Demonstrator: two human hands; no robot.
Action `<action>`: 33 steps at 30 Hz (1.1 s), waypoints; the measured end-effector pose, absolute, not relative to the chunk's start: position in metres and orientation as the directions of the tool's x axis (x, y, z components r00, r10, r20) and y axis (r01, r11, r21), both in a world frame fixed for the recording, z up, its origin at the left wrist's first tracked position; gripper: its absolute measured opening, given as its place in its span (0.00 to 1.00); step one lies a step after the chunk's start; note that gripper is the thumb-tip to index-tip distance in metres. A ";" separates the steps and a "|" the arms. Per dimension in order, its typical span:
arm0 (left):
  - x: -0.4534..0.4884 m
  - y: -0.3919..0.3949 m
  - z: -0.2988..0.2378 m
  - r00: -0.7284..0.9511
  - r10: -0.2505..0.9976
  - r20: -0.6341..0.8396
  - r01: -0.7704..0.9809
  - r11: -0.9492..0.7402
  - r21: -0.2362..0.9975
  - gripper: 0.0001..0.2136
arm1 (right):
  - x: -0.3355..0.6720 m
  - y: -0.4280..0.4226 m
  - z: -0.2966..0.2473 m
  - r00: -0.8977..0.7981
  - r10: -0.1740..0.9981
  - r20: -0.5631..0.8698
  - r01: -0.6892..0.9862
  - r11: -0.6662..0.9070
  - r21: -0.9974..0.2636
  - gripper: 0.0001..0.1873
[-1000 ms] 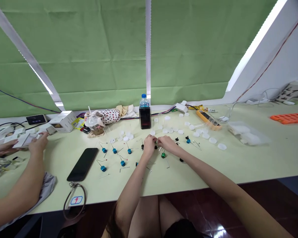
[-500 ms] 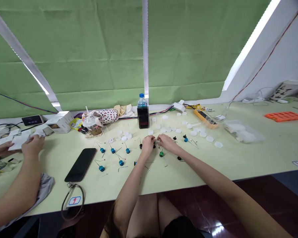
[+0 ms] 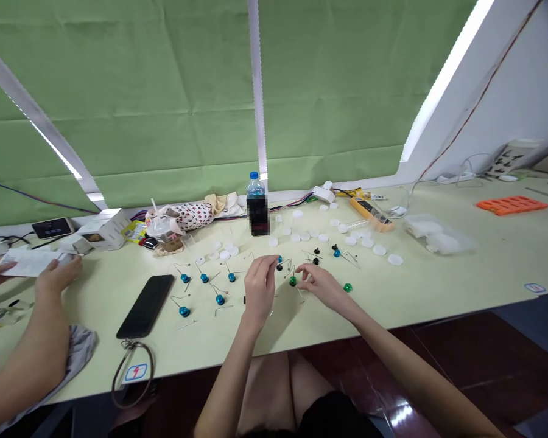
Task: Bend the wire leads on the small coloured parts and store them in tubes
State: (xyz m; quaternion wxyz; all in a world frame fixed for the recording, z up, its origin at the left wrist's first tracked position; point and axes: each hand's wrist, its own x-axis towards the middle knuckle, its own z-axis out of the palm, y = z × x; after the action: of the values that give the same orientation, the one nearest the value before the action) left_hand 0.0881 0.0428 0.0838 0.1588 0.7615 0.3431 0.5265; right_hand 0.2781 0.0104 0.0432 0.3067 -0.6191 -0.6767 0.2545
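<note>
My left hand (image 3: 259,287) is raised over the table's middle, its fingertips close together near a small blue bead on thin wire (image 3: 279,259). Whether they pinch anything is too small to tell. My right hand (image 3: 322,285) lies to the right, fingers spread, its fingertips next to a green bead on wire (image 3: 293,281). A loose green bead (image 3: 347,287) sits farther right. Several blue beads with bent wire legs, such as one (image 3: 220,299), stand to the left. Small black beads (image 3: 316,261) lie between my hands.
Several white plastic caps (image 3: 305,236) lie behind my hands, beside a water bottle (image 3: 254,185) and a yellow multimeter (image 3: 371,214). A black phone (image 3: 145,306) lies left. A co-worker's hands (image 3: 58,274) hold paper (image 3: 27,263) at far left. An orange tray (image 3: 512,205) sits far right.
My hands have come apart from their close position at the middle, with the right hand drawn back rightward. A loose green bead now shows at right. The whole view has shifted slightly.
</note>
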 end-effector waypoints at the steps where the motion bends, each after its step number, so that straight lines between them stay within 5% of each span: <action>1: 0.083 0.034 0.081 0.179 0.718 0.672 0.344 -0.686 0.641 0.10 | 0.272 0.011 0.041 -0.036 0.992 0.117 0.699 0.109 -0.707 0.13; 5: 0.071 0.010 0.061 0.117 0.840 0.531 0.306 -0.539 0.785 0.10 | 0.255 0.021 0.039 -0.021 0.979 0.203 0.712 0.157 -0.684 0.05; 8: 0.071 0.005 0.050 0.107 0.914 0.391 0.222 -0.406 0.887 0.11 | 0.252 0.022 0.049 0.018 0.967 0.254 0.591 0.194 -0.783 0.08; 14: 0.081 0.009 0.050 0.518 0.854 0.052 -0.111 0.008 0.994 0.16 | 0.249 -0.004 0.081 -0.130 0.981 0.142 0.186 0.165 -0.969 0.13; 17: 0.080 0.008 0.049 0.529 0.849 0.000 -0.236 0.147 0.960 0.14 | 0.247 -0.013 0.081 -0.056 0.990 0.129 0.236 0.139 -0.962 0.11; 20: 0.071 0.004 0.046 0.446 0.894 -0.045 -0.307 0.200 0.930 0.14 | 0.247 -0.015 0.064 0.113 0.979 0.167 0.601 0.066 -0.796 0.10; 23: 0.063 -0.002 0.044 0.372 0.927 -0.053 -0.339 0.188 0.922 0.14 | 0.244 -0.014 0.041 0.056 0.986 0.154 0.913 0.012 -0.407 0.05; 25: 0.061 -0.006 0.046 0.339 0.940 -0.032 -0.355 0.160 0.921 0.13 | 0.239 -0.015 0.029 0.008 0.994 0.113 0.982 0.014 -0.191 0.03; 27: 0.060 -0.010 0.049 0.349 0.937 -0.020 -0.372 0.158 0.915 0.12 | 0.235 -0.017 0.024 -0.032 0.996 0.086 0.998 0.036 -0.050 0.12; 33: 0.058 -0.012 0.059 0.476 0.878 -0.041 -0.410 0.263 0.873 0.12 | 0.242 -0.028 0.034 -0.164 0.981 0.103 0.986 0.158 0.060 0.22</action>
State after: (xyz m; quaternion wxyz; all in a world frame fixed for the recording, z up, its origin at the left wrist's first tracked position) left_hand 0.0580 -0.0123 0.0590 0.7458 0.4266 0.2743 0.4319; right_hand 0.2416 -0.0276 0.0344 0.0199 -0.6463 -0.7607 -0.0560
